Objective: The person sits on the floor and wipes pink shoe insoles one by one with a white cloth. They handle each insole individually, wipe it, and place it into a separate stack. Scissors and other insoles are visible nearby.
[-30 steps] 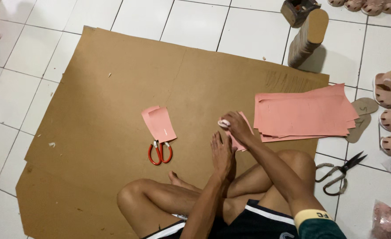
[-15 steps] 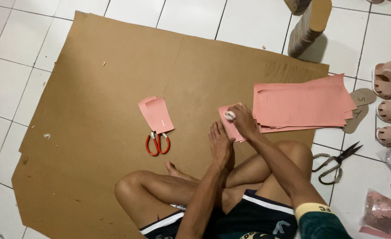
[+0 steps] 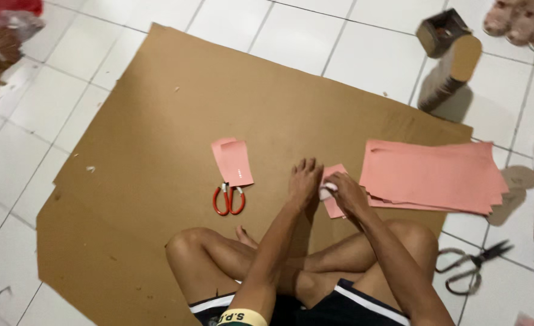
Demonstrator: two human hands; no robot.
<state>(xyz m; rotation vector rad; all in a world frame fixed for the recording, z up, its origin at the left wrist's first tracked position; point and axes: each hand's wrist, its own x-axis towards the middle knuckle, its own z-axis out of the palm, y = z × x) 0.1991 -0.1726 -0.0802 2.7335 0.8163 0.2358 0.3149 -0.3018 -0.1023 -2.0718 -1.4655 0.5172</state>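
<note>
1. Since the earlier frame the view has swung left and tilted; the left hand, which lay near the knee, now rests flat on the cardboard sheet just beside the small pink piece. The right hand remains on that piece.
2. Right hand: fingers curled over the small pink piece, pinching a small white object whose kind cannot be told. The grip is closed on that object.
3. Left hand: released, fingers spread and pressing down on the cardboard at the piece's left edge; it holds nothing.
4. Step in hand, as judged: the white object is being worked against the small pink piece, perhaps marking or rubbing it, while the other hand steadies the spot.
5. The next move would seem to call for keeping the piece flat and still, with the left palm bearing down so that it does not slide.
6. Position of the piece: on the cardboard, in front of the crossed legs, its right edge touching or tucked under the stack of pink sheets.
7. Left of the hands lie two cut pink pieces over the red-handled scissors.
8. Open room: bare cardboard extends far to the left and ahead. To the right the stack crowds the work, and black scissors lie on the tiled floor near the right knee.
</note>
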